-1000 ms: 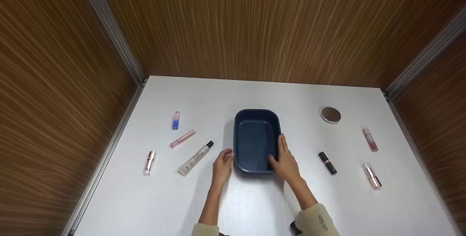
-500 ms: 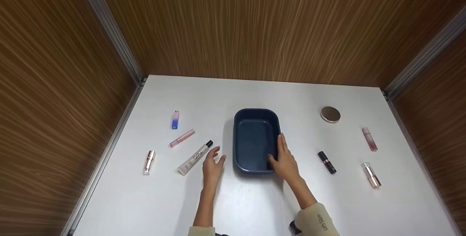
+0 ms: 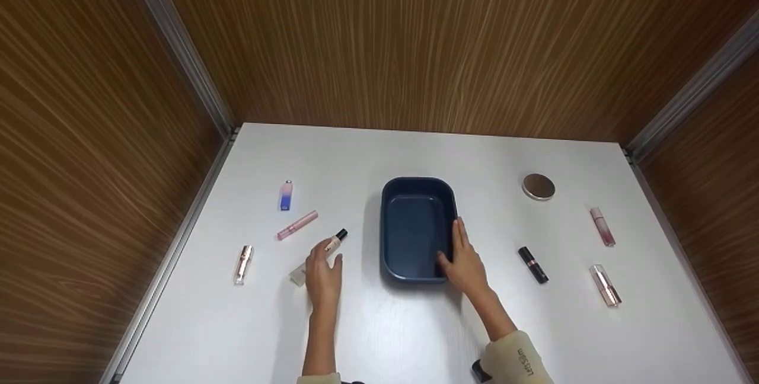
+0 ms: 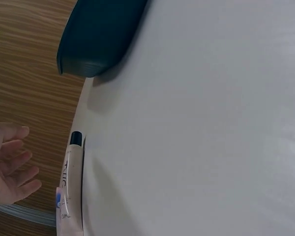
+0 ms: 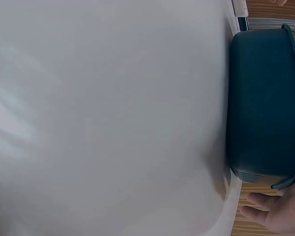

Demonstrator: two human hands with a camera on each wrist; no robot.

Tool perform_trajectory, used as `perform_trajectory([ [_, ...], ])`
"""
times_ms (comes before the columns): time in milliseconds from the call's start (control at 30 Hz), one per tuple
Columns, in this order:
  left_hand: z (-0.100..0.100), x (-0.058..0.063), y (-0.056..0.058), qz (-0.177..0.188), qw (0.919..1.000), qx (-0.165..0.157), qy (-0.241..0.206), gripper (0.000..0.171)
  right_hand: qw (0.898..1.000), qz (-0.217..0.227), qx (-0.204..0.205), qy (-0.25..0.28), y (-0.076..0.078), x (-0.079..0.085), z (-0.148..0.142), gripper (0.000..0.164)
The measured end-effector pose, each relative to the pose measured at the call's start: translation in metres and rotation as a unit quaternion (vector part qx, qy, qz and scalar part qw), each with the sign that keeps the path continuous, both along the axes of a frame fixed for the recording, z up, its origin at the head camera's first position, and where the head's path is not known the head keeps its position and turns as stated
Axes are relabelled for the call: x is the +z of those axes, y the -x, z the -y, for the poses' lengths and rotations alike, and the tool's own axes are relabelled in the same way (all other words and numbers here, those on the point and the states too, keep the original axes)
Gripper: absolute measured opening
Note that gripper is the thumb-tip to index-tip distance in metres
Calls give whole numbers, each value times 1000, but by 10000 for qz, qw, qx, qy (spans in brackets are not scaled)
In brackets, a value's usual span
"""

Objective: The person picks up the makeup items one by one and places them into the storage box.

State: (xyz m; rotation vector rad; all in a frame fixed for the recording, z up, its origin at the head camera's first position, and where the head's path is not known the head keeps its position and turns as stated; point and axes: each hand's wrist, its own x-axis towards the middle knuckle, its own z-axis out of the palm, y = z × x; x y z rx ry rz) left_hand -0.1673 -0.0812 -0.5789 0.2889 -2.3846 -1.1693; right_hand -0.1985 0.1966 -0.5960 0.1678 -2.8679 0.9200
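Note:
My left hand [image 3: 323,280] hovers over a pale squeeze tube [image 3: 298,275] with a black cap, covering its middle in the head view. In the left wrist view the left hand [image 4: 12,164] has loosely bent, spread fingers and a gap to the tube [image 4: 74,187]. My right hand [image 3: 466,262] grips the right wall of a dark blue rectangular bin [image 3: 415,236], thumb inside and fingers along the outside. The right wrist view shows the bin's outer side [image 5: 265,103] with part of the right hand [image 5: 280,211] at its rim.
Left of the bin lie a pink tube [image 3: 297,225], a pink-and-blue tube [image 3: 286,195] and a rose-gold lipstick [image 3: 243,265]. To the right are a round compact [image 3: 538,186], a black lipstick [image 3: 533,265], a lip gloss [image 3: 602,227] and another rose-gold lipstick [image 3: 605,285]. Wood-grain panels [image 3: 415,46] surround the white table.
My left hand has left the bin's left side and moved left until it is over the squeeze tube. The right hand and the bin have stayed where they were.

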Motion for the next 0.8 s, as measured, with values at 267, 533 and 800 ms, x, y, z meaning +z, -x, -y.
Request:
perform_trajectory([
  [267, 15, -12, -7, 98, 9990, 373, 209, 38, 10000, 47, -56, 0, 0, 0, 0, 77],
  [533, 33, -18, -5, 257, 9957, 721, 517, 39, 10000, 30, -48, -35, -1, 1, 0, 77],
  [800, 50, -26, -2, 863, 9896, 838, 791, 47, 9998, 158, -77, -10, -1, 1, 0, 77],
])
